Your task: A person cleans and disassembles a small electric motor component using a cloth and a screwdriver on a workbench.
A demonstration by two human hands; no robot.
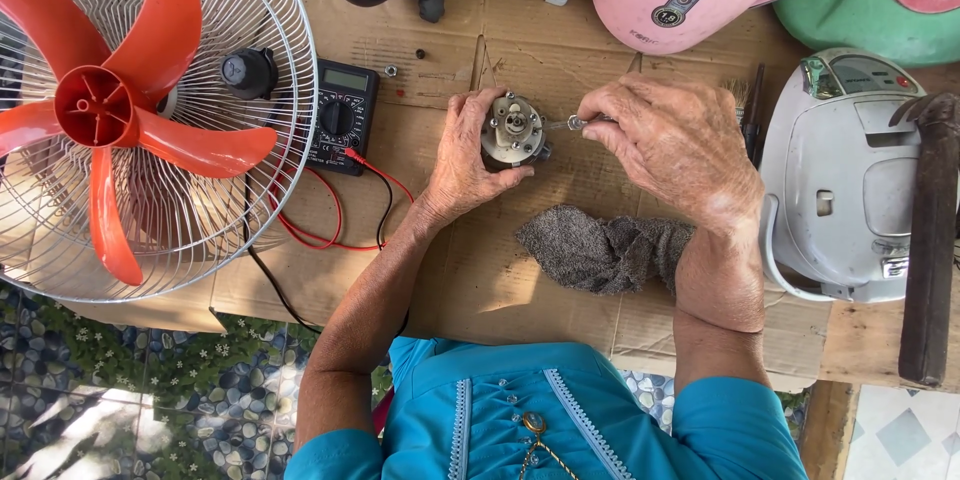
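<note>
My left hand (463, 156) grips a small round metal fan motor (513, 130) and holds it upright on the cardboard sheet (470, 280). My right hand (675, 140) pinches a thin metal tool (565, 124) whose tip touches the motor's right side. A grey rag (600, 250) lies on the cardboard just below my right hand. The motor's shaft points up at the camera.
A wire fan guard (270, 190) with an orange blade (110, 110) lies at the left. Beside it sits a black multimeter (342, 115) with red and black leads (335, 230). A white appliance (850, 180) and a hammer (930, 240) are at the right; pink and green appliances stand behind.
</note>
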